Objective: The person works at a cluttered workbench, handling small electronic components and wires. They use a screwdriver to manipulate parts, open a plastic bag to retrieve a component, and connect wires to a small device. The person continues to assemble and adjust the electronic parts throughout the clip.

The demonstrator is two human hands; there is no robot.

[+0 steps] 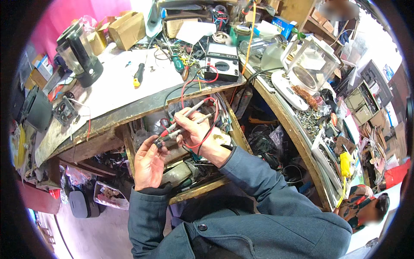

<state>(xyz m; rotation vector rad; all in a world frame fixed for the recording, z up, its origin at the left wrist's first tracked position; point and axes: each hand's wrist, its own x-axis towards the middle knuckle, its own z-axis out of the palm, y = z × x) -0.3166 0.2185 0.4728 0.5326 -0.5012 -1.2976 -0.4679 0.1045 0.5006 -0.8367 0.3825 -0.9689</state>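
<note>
My right hand (192, 129) grips two multimeter probes (179, 121) side by side, their tips angled down-left at a small dark component (160, 144). My left hand (148, 162) pinches that component between thumb and fingertips; whether the tips touch it I cannot tell. Red and black leads loop from the probes up to an analog multimeter (221, 66) on the bench. Below my hands is an open, cluttered drawer (192, 183). On a white sheet (116, 75) above lie a yellow-handled screwdriver (139, 75) and, farther right, a green-handled one (177, 64).
A blender-like appliance (78, 58), cardboard boxes (127, 28) and a small fan (64, 111) stand on the left. The right bench (304, 153) carries a clear appliance housing (310, 60), scattered small parts and a yellow tool (347, 166). Another person (358, 207) is at the lower right.
</note>
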